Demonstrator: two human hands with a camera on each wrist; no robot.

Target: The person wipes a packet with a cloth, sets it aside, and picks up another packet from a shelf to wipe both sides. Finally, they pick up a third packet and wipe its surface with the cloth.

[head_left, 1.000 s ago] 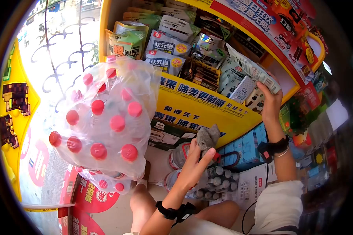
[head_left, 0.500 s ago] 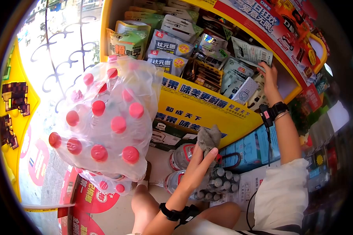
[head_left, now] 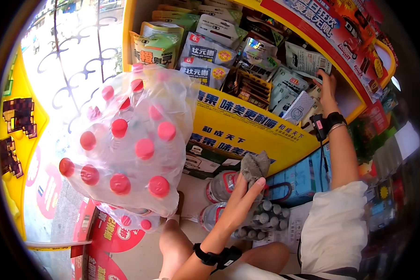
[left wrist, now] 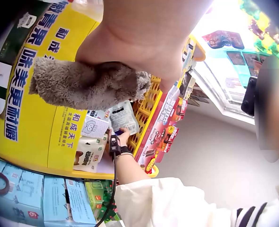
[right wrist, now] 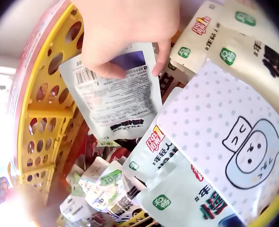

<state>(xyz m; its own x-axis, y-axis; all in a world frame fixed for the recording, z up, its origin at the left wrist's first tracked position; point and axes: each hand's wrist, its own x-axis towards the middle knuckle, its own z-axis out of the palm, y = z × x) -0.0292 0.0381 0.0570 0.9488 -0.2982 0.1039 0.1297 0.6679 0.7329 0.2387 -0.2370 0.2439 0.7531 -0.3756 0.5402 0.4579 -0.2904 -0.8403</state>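
While a cloth [head_left: 253, 167] fills the left hand [head_left: 240, 200], the right hand [head_left: 326, 88] has the packet [head_left: 305, 59].
Fingers [right wrist: 164, 59] pinch its barcode end; it stretches left from them across the rack [head_left: 247, 126].

Yellow display bin [head_left: 247, 126] heaped with snack pouches [head_left: 205, 51]; below, floor [head_left: 187, 190] carries bottle packs [head_left: 261, 217], seemingly shrink-wrapped

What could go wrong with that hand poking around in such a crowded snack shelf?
The right hand pinches a white pouch among leaning packets; shifting it might tip neighbours like the dotted packet over the yellow shelf front. The left hand holds a grey cloth near its fingertips; it could slip.
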